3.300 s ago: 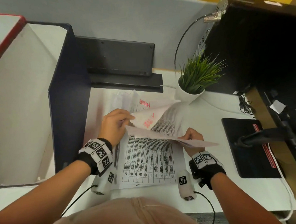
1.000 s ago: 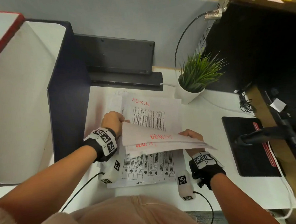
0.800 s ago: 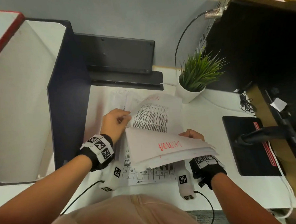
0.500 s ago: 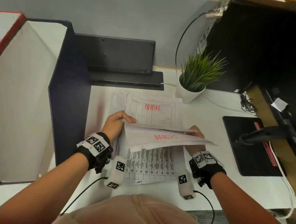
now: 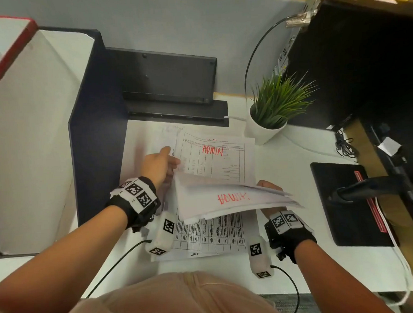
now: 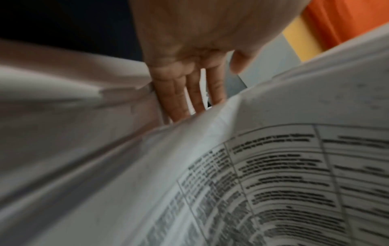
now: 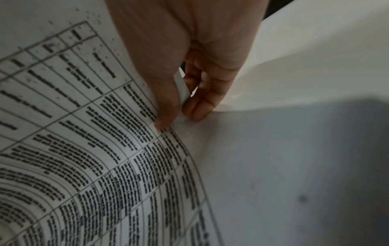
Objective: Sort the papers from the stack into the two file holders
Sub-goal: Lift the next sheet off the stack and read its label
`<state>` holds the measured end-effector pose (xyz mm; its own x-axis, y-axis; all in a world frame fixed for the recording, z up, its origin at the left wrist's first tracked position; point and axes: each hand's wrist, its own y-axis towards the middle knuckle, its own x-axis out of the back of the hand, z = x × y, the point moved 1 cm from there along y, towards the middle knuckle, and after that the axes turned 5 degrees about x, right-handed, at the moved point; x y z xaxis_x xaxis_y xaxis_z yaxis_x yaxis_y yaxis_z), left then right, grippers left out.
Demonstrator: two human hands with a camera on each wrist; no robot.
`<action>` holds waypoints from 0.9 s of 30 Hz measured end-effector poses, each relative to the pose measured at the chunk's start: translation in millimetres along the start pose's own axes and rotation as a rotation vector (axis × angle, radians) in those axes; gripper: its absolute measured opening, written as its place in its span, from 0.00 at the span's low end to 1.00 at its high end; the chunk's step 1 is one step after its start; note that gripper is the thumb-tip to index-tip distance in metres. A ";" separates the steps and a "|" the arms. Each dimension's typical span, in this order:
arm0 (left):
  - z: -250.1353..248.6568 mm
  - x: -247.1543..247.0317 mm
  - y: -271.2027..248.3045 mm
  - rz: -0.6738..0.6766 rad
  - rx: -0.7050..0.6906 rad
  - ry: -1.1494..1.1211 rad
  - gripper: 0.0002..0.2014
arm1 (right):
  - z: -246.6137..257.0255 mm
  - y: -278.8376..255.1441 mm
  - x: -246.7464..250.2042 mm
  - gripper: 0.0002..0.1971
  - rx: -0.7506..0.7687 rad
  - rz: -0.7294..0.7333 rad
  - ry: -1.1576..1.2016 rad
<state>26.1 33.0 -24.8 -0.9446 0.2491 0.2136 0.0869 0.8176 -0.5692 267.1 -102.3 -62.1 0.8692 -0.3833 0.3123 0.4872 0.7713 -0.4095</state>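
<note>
A stack of printed papers [image 5: 221, 164] lies on the white desk, its top sheet marked ADMIN in red. My right hand [image 5: 268, 185] pinches a lifted bundle of sheets [image 5: 231, 199], also marked ADMIN, just above the near half of the stack. In the right wrist view the thumb and fingers of that hand [image 7: 181, 116] clamp the bundle's edge. My left hand [image 5: 159, 167] rests at the stack's left edge; its straight fingers [image 6: 179, 99] reach between sheets. A dark blue file holder [image 5: 94, 128] stands left of the stack, a red-edged holder [image 5: 6, 49] beyond it.
A potted plant [image 5: 277, 109] stands right behind the stack. A black device [image 5: 168, 79] lies against the back partition. A black pad [image 5: 346, 201] and a monitor arm [image 5: 369, 187] occupy the right side. Wrist-camera cables trail over the desk's near edge.
My left hand has let go of the sheet it was turning and moved to the stack's left edge. That ADMIN sheet now lies flat. The right hand's bundle has barely moved.
</note>
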 end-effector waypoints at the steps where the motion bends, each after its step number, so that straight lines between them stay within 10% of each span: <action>1: -1.6 1.2 4.8 -0.039 -0.016 0.125 0.16 | 2.5 -2.8 -1.1 0.21 0.041 -0.028 0.013; 5: -3.6 1.4 16.7 -0.024 -0.022 0.485 0.12 | 4.0 -7.3 -2.8 0.21 0.089 -0.068 0.054; 14: 1.4 -4.5 17.9 -0.028 -0.172 0.504 0.13 | 1.3 -10.6 -0.2 0.21 0.205 -0.076 -0.102; 21: 13.9 -5.5 1.0 -0.086 -0.600 0.295 0.09 | -0.9 -13.8 1.0 0.13 0.150 -0.071 0.181; 27: 19.6 -4.8 2.1 0.057 -0.351 -0.023 0.17 | 1.1 -18.5 0.0 0.08 0.113 -0.077 0.153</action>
<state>24.5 23.4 -42.6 -0.9417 0.2911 0.1688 0.2395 0.9322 -0.2714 258.0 -116.0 -53.5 0.8364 -0.5097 0.2015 0.5479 0.7855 -0.2877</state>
